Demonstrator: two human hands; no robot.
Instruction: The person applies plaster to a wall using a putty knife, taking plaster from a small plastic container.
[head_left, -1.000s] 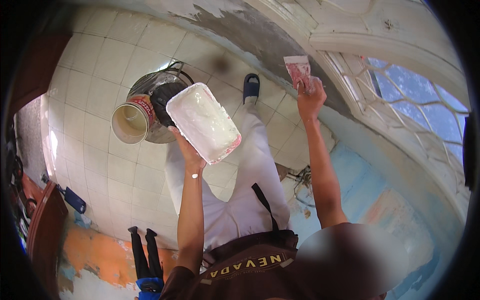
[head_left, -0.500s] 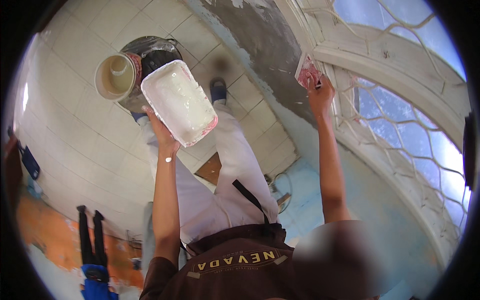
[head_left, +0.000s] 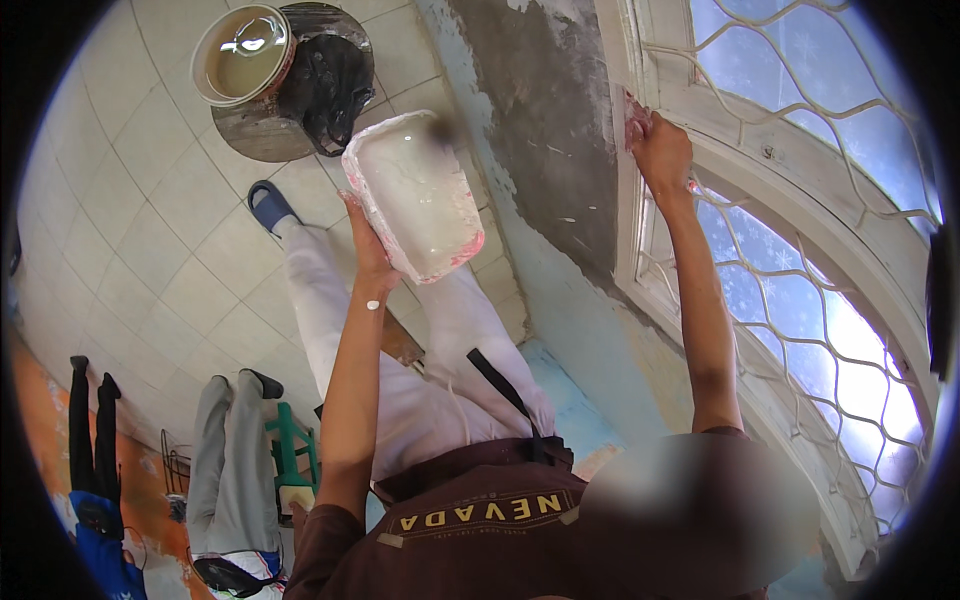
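Observation:
My left hand (head_left: pixel 370 245) supports a white rectangular plastic tub (head_left: pixel 462 250) from its left side, fingers along the outer wall. Wet whitish stuff coats its inside, and pink smears mark the rim. Further right, my right hand (head_left: pixel 665 160) grips a small flat reddish scraper (head_left: pixel 634 120), partly hidden by the fingers. It is at the white window frame (head_left: pixel 627 215), beside a strip of grey plaster (head_left: pixel 550 130); whether it touches I cannot tell. A white blob sits on my left wrist.
At the upper left, a bucket of cloudy liquid (head_left: pixel 205 85) and a black plastic bag (head_left: pixel 335 85) rest on a round dark stool (head_left: pixel 255 140). Curved metal grilles (head_left: pixel 800 110) cover the windows. Lower left, a person in grey trousers (head_left: pixel 222 460), another in black (head_left: pixel 92 430), and a green stool (head_left: pixel 290 440).
The view has shifted. The tub has moved right with my left hand. My right hand has turned, bringing the scraper to the frame. The person in grey trousers now shows fully.

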